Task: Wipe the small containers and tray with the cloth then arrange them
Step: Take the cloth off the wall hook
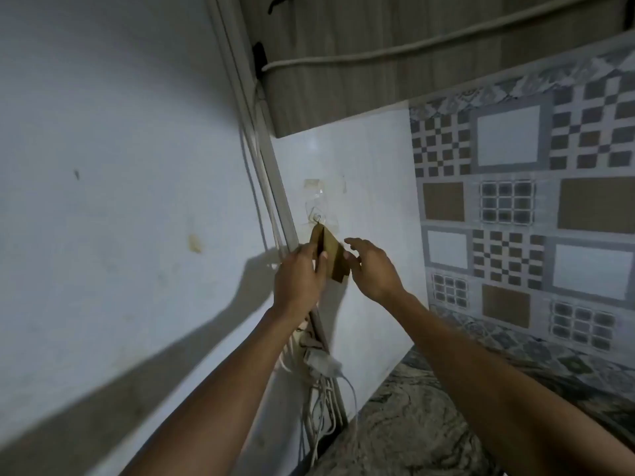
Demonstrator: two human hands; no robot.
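Note:
A small brown cloth point(332, 256) hangs from a clear adhesive hook point(318, 218) stuck on the white wall tile. My left hand point(300, 280) grips the cloth's left side, fingers and thumb curled round it. Just to the right of the cloth hovers my right hand point(372, 266), fingers spread and relaxed, holding nothing. No containers or tray are in view.
A wooden cabinet point(395, 46) with a white cable along it hangs overhead. Patterned tiles point(515, 218) cover the wall on the right. A power strip with white plugs and cords point(321, 365) sits in the corner below my hands, above a marbled countertop point(412, 424).

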